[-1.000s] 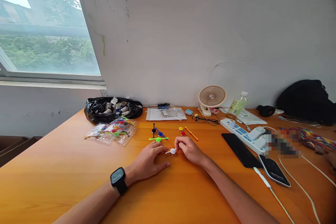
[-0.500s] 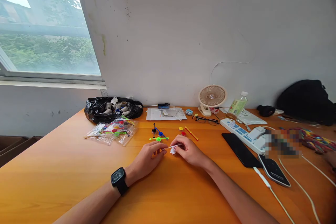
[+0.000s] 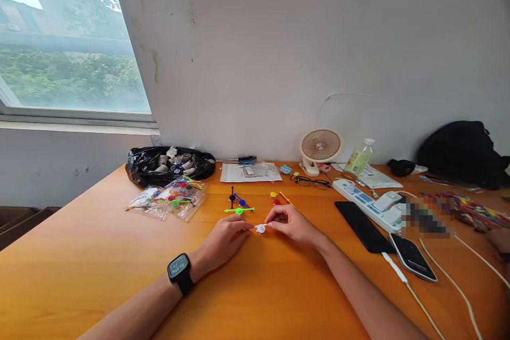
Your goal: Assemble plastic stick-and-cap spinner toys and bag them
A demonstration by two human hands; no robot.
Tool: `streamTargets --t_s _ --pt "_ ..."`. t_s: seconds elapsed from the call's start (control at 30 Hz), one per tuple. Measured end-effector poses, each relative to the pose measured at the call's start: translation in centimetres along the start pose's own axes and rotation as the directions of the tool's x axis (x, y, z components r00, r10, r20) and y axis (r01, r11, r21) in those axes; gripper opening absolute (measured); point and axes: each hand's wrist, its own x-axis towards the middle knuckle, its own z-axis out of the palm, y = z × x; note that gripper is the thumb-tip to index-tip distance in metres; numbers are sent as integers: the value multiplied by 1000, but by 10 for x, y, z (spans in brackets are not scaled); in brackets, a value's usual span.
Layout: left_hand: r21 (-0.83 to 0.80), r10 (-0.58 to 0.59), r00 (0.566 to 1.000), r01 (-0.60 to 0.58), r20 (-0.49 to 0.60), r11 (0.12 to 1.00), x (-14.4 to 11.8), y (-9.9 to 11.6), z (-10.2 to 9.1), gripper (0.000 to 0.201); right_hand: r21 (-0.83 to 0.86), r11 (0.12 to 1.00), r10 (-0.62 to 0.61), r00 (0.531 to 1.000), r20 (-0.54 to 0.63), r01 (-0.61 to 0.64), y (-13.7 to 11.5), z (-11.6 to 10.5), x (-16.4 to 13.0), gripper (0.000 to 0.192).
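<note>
A small white spinner, a round base with a thin arrow across it, sits on the wooden table between my hands. At its left end, the fingertips of my left hand are closed on the arrow. My right hand pinches the other end between thumb and forefinger. Just beyond lie a green arrow spinner, a blue one and a black one. Past my right hand are a yellow disc, a red disc and a yellow-orange arrow, partly hidden by the hand.
Clear bags of coloured parts lie left, before a black plastic bag. At the back stand a clip fan and a bottle, with glasses nearby. A power strip, phone and cables occupy the right.
The white arrow, earlier held tilted above the white base, is now down across it. My right hand has shifted slightly right to the arrow's end; my left hand stays nearly in place.
</note>
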Motion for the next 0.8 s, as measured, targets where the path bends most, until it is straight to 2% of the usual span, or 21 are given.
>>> streamTargets --t_s 0.17,0.33,0.57,0.8 --pt "58 8 999 -10 37 998 1 6 -2 28 -15 1000 25 999 32 -25 1 1 0 17" --pt "166 83 993 -96 82 982 3 16 0 33 -16 1000 -3 1000 26 3 5 4 1 13" --pt "190 102 993 -113 67 975 7 21 8 18 -28 1000 5 998 61 -3 9 3 1 11" --pt "212 103 993 -114 64 971 7 18 10 18 -38 999 39 997 61 -37 4 2 0 15"
